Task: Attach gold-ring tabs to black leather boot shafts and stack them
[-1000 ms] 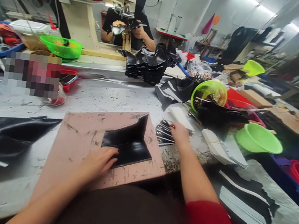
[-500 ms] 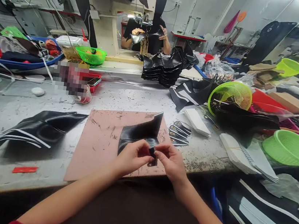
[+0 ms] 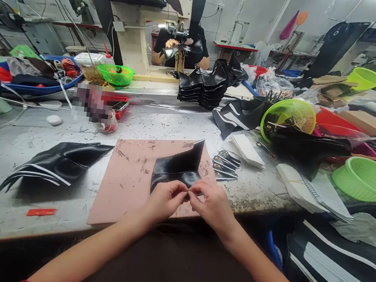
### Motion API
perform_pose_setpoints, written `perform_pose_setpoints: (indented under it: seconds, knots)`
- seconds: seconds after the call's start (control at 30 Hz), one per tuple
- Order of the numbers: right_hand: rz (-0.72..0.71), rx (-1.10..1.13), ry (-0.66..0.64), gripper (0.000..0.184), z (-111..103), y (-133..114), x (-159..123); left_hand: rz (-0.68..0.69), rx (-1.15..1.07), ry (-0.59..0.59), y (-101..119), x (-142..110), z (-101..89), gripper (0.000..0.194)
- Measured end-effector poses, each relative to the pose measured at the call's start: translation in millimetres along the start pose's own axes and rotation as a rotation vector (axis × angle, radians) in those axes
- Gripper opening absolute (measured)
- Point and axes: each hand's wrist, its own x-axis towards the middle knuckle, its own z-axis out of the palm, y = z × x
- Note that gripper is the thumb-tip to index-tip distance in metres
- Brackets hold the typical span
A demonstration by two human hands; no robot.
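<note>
My left hand [image 3: 166, 198] and my right hand [image 3: 211, 204] meet at the front edge of a pink board [image 3: 121, 187], thumbs and fingertips pinched together. Between them is a small black tab, mostly hidden by the fingers. Just behind my hands, a shiny black leather piece [image 3: 178, 163] rests on the board with its upper corner raised. Whether the tab is joined to it, I cannot tell. Several black tabs [image 3: 224, 166] with gold eyelets lie fanned out to the right of the board.
Black leather pieces with white edges [image 3: 57, 160] are stacked at left, behind a red strip [image 3: 41, 212]. White strips [image 3: 247, 151] and a yellow-green basket [image 3: 289, 119] stand at right. Across the table, a person works at a sewing machine [image 3: 137, 28] near stacked black pieces [image 3: 202, 87].
My fingertips have come closer together, covering the black tab that showed more before. The view has shifted slightly. Across the table, the person's raised hand has come down.
</note>
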Motion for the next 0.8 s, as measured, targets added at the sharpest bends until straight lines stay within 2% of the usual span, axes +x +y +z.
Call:
perform_pose_setpoints:
  seconds: [0.07,0.13,0.23,0.37,0.47,0.53,0.57,0.6,0.63,0.7,0.73,0.77,0.8]
  knots:
    - [-0.047,-0.094,0.120,0.014,5,-2,-3,-0.020,-0.077,0.033,-1,-1,3.1,0.015]
    - [-0.048,-0.079,0.197,0.016,8,-3,-6,-0.054,-0.215,0.050,-2,-1,6.2,0.014]
    - [0.068,0.113,0.175,0.014,8,-3,-6,-0.154,-0.433,0.040,0,-2,9.7,0.017]
    - [0.215,0.342,0.107,0.010,10,-5,-6,-0.244,-0.553,0.034,3,-3,11.8,0.022]
    - [0.378,0.678,0.207,0.012,9,0,-10,-0.312,-0.658,0.035,1,-1,10.2,0.027]
    - [0.463,0.997,0.244,0.013,-3,10,-17,-0.360,-0.713,0.060,-3,1,6.9,0.029]
    - [0.487,1.110,0.179,0.014,-13,16,-21,-0.375,-0.718,0.077,-5,2,5.0,0.029]
    - [0.506,1.155,0.033,0.015,-26,22,-26,-0.381,-0.707,0.095,-7,3,3.1,0.029]
    - [0.516,1.121,-0.172,0.016,-38,28,-30,-0.376,-0.679,0.109,-9,4,1.7,0.027]
    - [0.507,0.869,-0.571,0.018,-59,35,-38,-0.322,-0.568,0.106,-11,5,1.2,0.022]
    - [0.498,0.721,-0.670,0.019,-64,36,-40,-0.269,-0.486,0.085,-10,6,2.3,0.018]
    - [0.490,0.598,-0.681,0.022,-64,36,-42,-0.195,-0.390,0.046,-8,5,4.3,0.014]
    - [0.481,0.514,-0.630,0.027,-60,34,-42,-0.110,-0.290,-0.007,-6,5,6.8,0.012]
